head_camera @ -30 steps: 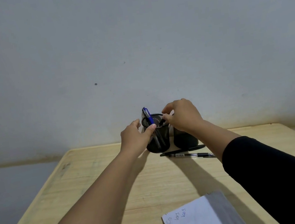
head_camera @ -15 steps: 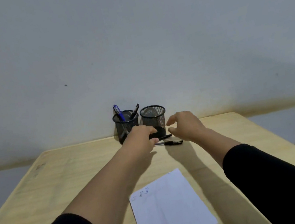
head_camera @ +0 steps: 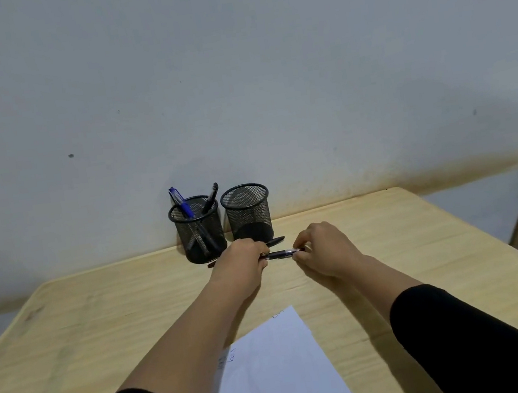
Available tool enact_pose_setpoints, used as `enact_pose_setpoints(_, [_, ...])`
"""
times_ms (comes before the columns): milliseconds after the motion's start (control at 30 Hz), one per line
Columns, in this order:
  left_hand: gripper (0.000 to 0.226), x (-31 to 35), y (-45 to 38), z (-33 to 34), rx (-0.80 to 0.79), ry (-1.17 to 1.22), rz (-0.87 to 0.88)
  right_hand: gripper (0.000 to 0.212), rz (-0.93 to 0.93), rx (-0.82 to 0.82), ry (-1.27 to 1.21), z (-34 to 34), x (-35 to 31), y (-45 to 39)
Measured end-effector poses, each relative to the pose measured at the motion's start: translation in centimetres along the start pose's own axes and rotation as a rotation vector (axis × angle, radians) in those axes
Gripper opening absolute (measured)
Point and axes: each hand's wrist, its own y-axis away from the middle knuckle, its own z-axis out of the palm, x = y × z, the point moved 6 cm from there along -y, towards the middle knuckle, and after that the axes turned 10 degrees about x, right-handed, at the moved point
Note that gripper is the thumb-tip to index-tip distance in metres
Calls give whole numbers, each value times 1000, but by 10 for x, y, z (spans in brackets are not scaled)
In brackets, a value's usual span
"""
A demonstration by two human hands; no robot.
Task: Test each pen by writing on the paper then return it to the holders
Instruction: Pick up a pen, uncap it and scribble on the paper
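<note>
At a pale wooden table (head_camera: 104,334) set against a plain wall (head_camera: 232,66), you hold a dark-gripped pen (head_camera: 280,254) level between both hands. Your left hand (head_camera: 241,267) pinches one end with curled fingers and your right hand (head_camera: 323,249) pinches the other, so the pen's long axis runs left to right across your view, just above the tabletop and just in front of the holders. Which end is the tip cannot be made out.

A second black pen (head_camera: 274,241) lies flat on the table just behind it, partly hidden by your left hand, its visible end pointing right.

Two black mesh holders stand side by side at the back edge. The left holder (head_camera: 198,229) carries a blue pen (head_camera: 180,202) leaning up and left, and a black pen (head_camera: 211,198) leaning up and right. The right holder (head_camera: 247,214) shows only its dark base through the mesh.

A white sheet of paper (head_camera: 276,377) lies near you, between your forearms. A few small handwritten marks sit near its upper left edge, too small to read. No brand shows on any pen.
</note>
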Motion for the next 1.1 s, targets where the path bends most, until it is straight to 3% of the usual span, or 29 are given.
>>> enact_pose_setpoints(167, [20, 1, 3, -2, 44, 43, -50, 14, -5, 11, -126, -3, 1, 2])
enact_pose_setpoints(233, [18, 0, 6, -11, 100, 156, -128, 6, 92, 67, -401, -13, 1, 2])
enact_pose_setpoints(333, [15, 5, 11, -30, 217, 426, -222, 9, 218, 139, -877, -32, -10, 6])
enact_pose_setpoints(433, [14, 15, 21, -45, 259, 631, -282, 13, 243, 181, -1030, -47, -31, 9])
enact_pose_setpoints(533, [31, 12, 30, -62, 287, 801, -358, 24, 191, 266, -999, -65, -48, 12])
enact_pose_setpoints(667, [40, 8, 46, -102, 393, 776, -305, 21, 80, 243, -975, -81, -77, 23])
enact_pose_setpoints(833, [44, 6, 71, -131, 452, 820, -239, 14, -6, 130, -1026, -83, -117, 49])
enact_pose_setpoints(933, [34, 0, 86, -140, 506, 810, -216, 8, -33, 1, -1066, -77, -134, 59])
enact_pose_setpoints(1100, [21, -21, 109, -148, 628, 839, -312, 15, -62, -219, -785, -73, -146, 74])
